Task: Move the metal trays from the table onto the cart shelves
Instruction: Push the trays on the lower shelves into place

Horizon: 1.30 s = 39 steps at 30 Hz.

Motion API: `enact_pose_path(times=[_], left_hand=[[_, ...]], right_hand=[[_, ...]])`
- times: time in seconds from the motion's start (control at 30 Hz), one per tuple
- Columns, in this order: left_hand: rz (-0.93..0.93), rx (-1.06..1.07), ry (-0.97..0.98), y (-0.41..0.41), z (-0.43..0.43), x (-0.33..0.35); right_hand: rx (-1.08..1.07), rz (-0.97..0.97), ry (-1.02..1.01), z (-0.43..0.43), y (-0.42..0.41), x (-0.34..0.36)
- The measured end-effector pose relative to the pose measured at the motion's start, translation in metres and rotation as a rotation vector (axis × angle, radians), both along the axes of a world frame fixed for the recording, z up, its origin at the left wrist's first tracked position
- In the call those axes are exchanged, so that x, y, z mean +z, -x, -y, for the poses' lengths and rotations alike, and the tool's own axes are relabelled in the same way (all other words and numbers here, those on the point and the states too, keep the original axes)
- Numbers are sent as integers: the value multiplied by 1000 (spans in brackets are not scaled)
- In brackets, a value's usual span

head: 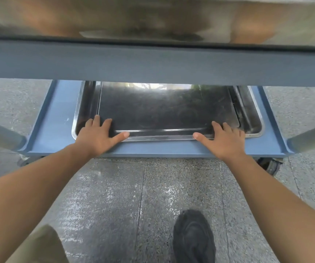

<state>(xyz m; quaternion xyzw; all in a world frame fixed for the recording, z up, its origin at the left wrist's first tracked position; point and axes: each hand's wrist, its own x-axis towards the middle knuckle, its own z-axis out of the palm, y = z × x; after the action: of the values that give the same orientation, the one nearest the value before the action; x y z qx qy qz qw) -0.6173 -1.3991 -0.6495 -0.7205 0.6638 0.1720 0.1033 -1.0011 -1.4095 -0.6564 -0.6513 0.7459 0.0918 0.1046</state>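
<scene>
Top tray (164, 114) lies flat, nested in a second tray (251, 118), on the cart's bottom shelf (58, 118). Its near rim runs left-right, square to the shelf edge. Long axis is probably left-right too, but the far end is hidden under the upper shelf (153, 63). Left hand (97, 135) and right hand (225, 139) lie flat on the near corners, fingers spread, thumbs along the rim.
</scene>
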Motion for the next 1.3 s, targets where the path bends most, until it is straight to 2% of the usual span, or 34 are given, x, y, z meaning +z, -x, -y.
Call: enact_pose_path(times=[0.3,0.37,0.43,0.5,0.6,0.7,0.9,1.1,1.3], left_hand=[[28,-52,-71,-6,17,5],[58,-101,-18,-8,17,5],[67,-125,116,-13,19,3],[53,-48,182,-24,22,-1],[41,68,139,-41,26,-9],[46,76,150,-45,25,-15],[95,176,208,-16,39,-16],[68,232,236,-14,40,-26],[80,221,221,-16,37,-25]], right_hand=[[-21,37,-41,4,-8,3],[12,66,3,8,-1,4],[53,80,86,14,13,5],[77,60,135,21,29,4],[56,34,65,35,51,2],[41,16,7,43,62,-1],[-2,32,139,48,60,-3],[-67,45,129,55,62,-6],[-61,-46,86,49,59,-8]])
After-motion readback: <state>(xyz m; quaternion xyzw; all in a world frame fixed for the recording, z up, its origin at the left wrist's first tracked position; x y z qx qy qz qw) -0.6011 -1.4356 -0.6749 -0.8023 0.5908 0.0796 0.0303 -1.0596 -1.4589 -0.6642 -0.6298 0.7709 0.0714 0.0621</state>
